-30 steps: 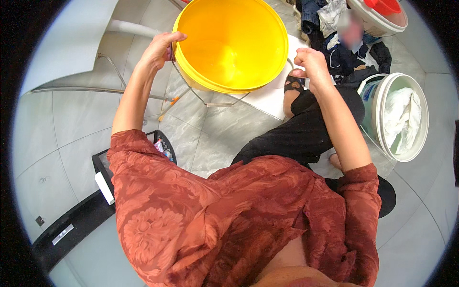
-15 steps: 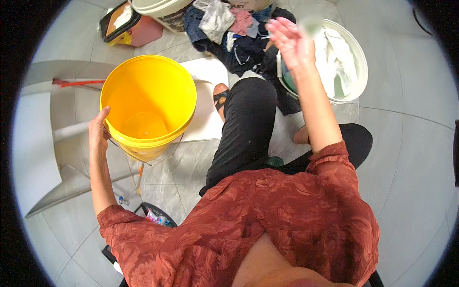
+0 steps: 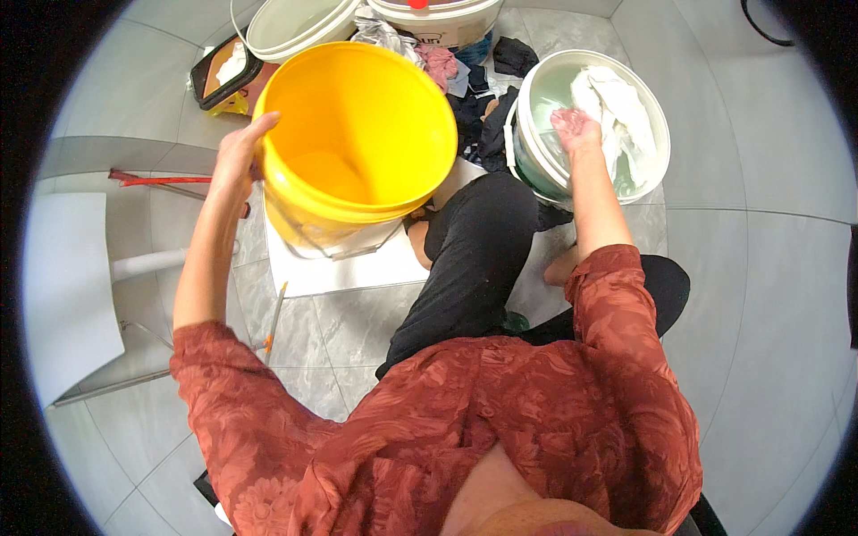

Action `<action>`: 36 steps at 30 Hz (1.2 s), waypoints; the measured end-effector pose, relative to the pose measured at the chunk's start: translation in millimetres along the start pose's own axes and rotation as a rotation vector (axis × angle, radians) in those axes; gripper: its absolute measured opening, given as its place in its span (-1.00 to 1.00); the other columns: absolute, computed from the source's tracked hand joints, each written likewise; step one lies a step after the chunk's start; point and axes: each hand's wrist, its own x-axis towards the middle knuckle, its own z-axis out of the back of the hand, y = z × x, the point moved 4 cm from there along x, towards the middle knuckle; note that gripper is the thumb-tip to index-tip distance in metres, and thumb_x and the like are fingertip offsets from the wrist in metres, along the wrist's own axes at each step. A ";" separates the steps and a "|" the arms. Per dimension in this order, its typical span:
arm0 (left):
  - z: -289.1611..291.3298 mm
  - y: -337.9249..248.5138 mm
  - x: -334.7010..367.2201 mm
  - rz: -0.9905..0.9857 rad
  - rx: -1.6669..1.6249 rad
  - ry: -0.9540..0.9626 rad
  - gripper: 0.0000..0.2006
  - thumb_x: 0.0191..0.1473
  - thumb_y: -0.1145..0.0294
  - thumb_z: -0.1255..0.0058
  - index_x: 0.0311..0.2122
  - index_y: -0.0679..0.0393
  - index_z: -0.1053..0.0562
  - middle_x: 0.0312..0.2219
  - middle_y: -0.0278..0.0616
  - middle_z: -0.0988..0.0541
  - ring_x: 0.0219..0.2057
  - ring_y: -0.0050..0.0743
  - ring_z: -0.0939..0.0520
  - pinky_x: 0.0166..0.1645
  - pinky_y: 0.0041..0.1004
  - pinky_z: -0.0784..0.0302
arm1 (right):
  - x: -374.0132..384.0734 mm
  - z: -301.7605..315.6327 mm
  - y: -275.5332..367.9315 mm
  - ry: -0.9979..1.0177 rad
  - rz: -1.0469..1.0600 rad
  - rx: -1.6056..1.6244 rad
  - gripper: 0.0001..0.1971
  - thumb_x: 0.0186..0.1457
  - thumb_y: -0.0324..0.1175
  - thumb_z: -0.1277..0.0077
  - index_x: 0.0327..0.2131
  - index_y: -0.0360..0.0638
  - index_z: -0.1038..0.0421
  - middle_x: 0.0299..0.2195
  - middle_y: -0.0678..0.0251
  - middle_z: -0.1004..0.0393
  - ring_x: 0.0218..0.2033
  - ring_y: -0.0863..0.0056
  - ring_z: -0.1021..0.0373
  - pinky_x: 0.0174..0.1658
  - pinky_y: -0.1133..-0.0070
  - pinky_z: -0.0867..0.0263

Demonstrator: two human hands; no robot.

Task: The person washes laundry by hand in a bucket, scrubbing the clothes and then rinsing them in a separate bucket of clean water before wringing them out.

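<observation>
My left hand (image 3: 239, 159) grips the left rim of a yellow bucket (image 3: 384, 112), thumb over the edge and fingers mostly hidden outside it. The bucket is tilted so that I look into it; nothing shows inside. Its wire handle (image 3: 353, 253) hangs down on the near side. On the right stands a white bucket (image 3: 661, 112) with greenish water (image 3: 547, 87) and a white cloth (image 3: 630, 112) in it. My right hand (image 3: 576, 131) reaches into this bucket beside the cloth, fingers stretched out at the water, holding nothing that I can see.
Dark clothes (image 3: 469, 112) and a pink cloth (image 3: 436, 64) lie heaped between the buckets. Behind them stand a pale bucket (image 3: 299, 31) and another white tub (image 3: 447, 27). A black-rimmed bin (image 3: 214, 76) is at the far left. A white board (image 3: 308, 277) lies beneath the yellow bucket.
My left hand has brought the yellow bucket to the right and away from me, toward the clothes. My right hand has come down from above the white bucket into it.
</observation>
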 end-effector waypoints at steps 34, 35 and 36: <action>-90.6 6.2 35.8 0.023 -0.093 -0.031 -0.75 -0.26 0.25 -0.06 -0.55 0.27 -0.42 -0.71 -0.24 -0.40 -0.80 -0.55 -0.32 -0.75 -0.54 -0.14 | -22.4 -81.3 24.3 0.141 -0.173 -0.013 -0.85 -0.02 -0.42 0.23 -0.49 -0.35 -0.20 -0.56 0.16 -0.27 -0.54 0.34 -0.24 -0.49 0.50 -0.24; -96.0 3.1 32.9 0.021 -0.106 -0.034 -0.75 -0.26 0.26 -0.07 -0.55 0.26 -0.42 -0.70 -0.24 -0.41 -0.79 -0.55 -0.33 -0.74 -0.55 -0.14 | -24.8 -107.0 16.9 0.207 -0.205 0.062 -0.85 -0.03 -0.42 0.22 -0.50 -0.35 -0.20 -0.57 0.16 -0.28 -0.54 0.34 -0.24 -0.50 0.52 -0.23; -97.0 3.6 33.9 0.027 -0.098 -0.017 -0.75 -0.26 0.26 -0.07 -0.54 0.26 -0.42 -0.69 -0.23 -0.42 -0.78 -0.55 -0.34 -0.73 -0.55 -0.16 | -28.9 -136.4 3.7 0.524 -0.358 0.065 -0.87 -0.07 -0.44 0.21 -0.54 -0.34 -0.23 -0.59 0.17 -0.28 -0.53 0.36 -0.25 -0.50 0.52 -0.24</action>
